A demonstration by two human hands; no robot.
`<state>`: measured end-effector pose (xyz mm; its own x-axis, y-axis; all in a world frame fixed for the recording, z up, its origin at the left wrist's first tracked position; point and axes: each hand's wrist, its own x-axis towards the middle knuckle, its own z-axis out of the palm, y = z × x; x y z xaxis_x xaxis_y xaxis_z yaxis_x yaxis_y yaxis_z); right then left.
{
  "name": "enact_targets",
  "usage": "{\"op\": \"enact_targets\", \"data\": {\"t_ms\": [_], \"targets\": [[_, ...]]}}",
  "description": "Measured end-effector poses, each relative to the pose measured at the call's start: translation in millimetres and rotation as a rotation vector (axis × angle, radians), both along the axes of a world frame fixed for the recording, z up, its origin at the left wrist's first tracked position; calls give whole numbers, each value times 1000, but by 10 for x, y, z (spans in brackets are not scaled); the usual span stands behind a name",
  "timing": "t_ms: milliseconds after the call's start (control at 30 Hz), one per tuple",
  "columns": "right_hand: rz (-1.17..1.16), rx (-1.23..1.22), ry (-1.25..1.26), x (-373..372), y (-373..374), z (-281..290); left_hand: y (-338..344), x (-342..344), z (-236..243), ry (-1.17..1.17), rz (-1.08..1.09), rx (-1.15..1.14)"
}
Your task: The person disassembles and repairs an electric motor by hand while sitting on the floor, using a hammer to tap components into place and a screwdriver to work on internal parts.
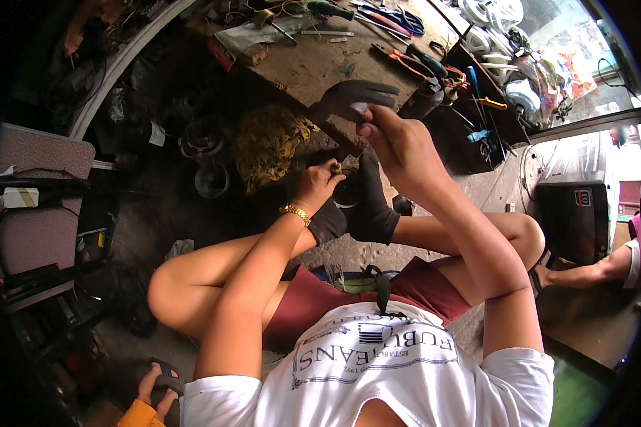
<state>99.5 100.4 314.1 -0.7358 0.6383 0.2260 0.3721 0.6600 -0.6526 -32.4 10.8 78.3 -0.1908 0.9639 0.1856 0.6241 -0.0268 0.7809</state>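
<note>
My right hand [406, 149] is raised in front of me, its fingers closed round a dark claw hammer [352, 96] close to the head. Most of the handle is hidden by the hand. Lower and to the left, my left hand [315, 186], with a gold band at the wrist, pinches a small yellow-green piece [337, 169], too small to name. It is held over the floor by my feet, which wear dark socks [374, 213]. Part of a round object [345, 193] shows between the feet, mostly in shadow.
A wooden bench [299, 64] ahead carries pliers [406, 62], screwdrivers and scissors. A dark tool box [470, 135] stands at right, below coiled white parts. A crumpled yellow bag [267, 146] and glass jars [210, 178] lie left. Another person's leg [591, 270] shows at far right.
</note>
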Motion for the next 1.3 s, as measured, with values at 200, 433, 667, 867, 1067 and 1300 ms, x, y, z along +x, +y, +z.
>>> {"op": "enact_targets", "data": {"t_ms": [200, 433, 667, 867, 1067, 1300], "targets": [[-108, -122, -134, 266, 33, -334, 82, 9, 77, -76, -3, 23], [-133, -157, -160, 310, 55, -513, 117, -19, 104, -59, -77, -31], [-29, -52, -261, 169, 67, -633, 144, 6, 128, -91, -90, -22], [-92, -67, 48, 41, -62, -346, 104, -19, -54, -31, -68, -45], [-135, -124, -326, 228, -90, -835, 228, -61, -62, 51, -70, -41], [-126, -94, -152, 250, -43, -482, 65, 8, 77, -13, -18, -23]]}}
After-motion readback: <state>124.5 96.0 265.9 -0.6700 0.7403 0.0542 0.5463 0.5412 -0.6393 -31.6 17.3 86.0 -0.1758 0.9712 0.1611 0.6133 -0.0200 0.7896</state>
